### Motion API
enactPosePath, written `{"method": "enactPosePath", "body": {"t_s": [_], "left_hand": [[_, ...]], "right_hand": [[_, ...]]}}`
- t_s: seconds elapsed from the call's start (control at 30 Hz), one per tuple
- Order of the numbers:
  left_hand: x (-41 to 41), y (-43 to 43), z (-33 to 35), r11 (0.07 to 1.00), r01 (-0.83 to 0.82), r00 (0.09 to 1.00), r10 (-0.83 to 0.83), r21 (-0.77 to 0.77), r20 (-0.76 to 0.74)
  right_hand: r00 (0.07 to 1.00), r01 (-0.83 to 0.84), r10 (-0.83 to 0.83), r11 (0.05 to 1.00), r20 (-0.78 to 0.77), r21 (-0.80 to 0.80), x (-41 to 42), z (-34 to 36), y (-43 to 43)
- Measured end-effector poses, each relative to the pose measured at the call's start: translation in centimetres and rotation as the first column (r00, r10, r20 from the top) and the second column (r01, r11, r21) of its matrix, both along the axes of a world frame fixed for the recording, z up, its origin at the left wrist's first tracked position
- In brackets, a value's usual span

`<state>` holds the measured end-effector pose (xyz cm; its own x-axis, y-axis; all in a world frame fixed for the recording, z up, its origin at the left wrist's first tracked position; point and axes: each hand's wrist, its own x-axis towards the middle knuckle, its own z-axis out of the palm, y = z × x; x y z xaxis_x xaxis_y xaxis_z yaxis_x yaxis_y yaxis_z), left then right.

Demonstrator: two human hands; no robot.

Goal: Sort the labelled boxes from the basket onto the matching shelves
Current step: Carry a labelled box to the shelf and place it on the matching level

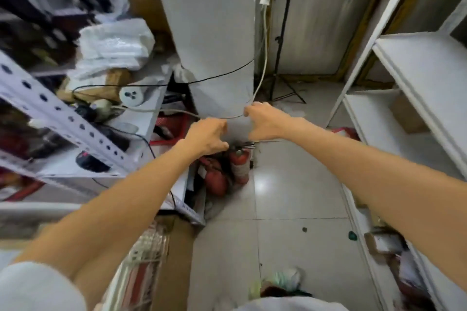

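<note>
Head view: both bare forearms reach fwd and meet in front of a white pillar (pixel 209 33). Left hand (pixel 206 137) is in a loose C, fingers half curled, thumb apart from them, nothing between. Right hand (pixel 266 121) is just beside it, not touching, fingers hooked with thumb spread below. Its fingertips (pixel 249 110) sit right at a white cable (pixel 264 45) that hangs down the pillar's edge and runs off to the left. Too blurred to tell if they pinch it or only touch it. The red basket (pixel 171 121) is low down, between the left shelf (pixel 141 118) and the pillar, partly hidden behind the left hand; contents can't be made out. 1 brown box (pixel 406 116) sits on a lower level of the white right shelf (pixel 424 58), well apart from both hands; its label isn't readable. Left shelf is piled with white bags, plugs and dark bits. A black cable (pixel 222 74) crosses the pillar. 2 red fire extinguishers (pixel 238 163) are at the pillar's foot, 1 upright, 1 lying down. A black tripod (pixel 280 45) stands behind the pillar, on the right. On the tiled floor (pixel 298 197), near the bottom edge, lies a pale plastic bag (pixel 283 279).
</note>
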<state>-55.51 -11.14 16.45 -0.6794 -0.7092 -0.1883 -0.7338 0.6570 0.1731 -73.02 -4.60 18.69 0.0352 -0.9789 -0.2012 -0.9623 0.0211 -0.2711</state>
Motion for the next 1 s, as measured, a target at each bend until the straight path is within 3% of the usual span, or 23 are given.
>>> {"method": "enactPosePath", "body": {"t_s": [0.17,0.4,0.53,0.77,1.0], "left_hand": [[8.9,0.6,-0.7,0.976,-0.201,0.979,0.204,0.089,-0.028],[19.4,4.7,-0.9,0.881,-0.463,0.882,0.469,0.093,-0.052],[23.7,8.5,-0.5,0.759,-0.645,0.759,0.650,0.086,-0.035],[29.8,16.7,0.9,0.453,-0.888,0.442,0.888,0.077,-0.131],[36.1,22.5,1.0,0.273,-0.959,0.262,0.957,0.079,-0.125]], "right_hand": [[0.965,-0.252,0.250,0.967,0.080,0.028,7.6,0.0,-2.9],[0.773,-0.632,0.622,0.773,0.128,0.060,17.7,0.3,-5.7],[0.606,-0.796,0.787,0.599,0.120,0.092,23.3,0.2,-5.7],[0.297,-0.954,0.949,0.291,0.107,0.073,32.8,0.5,-2.6],[0.139,-0.990,0.985,0.139,0.105,0.009,41.2,0.6,0.0]]}}
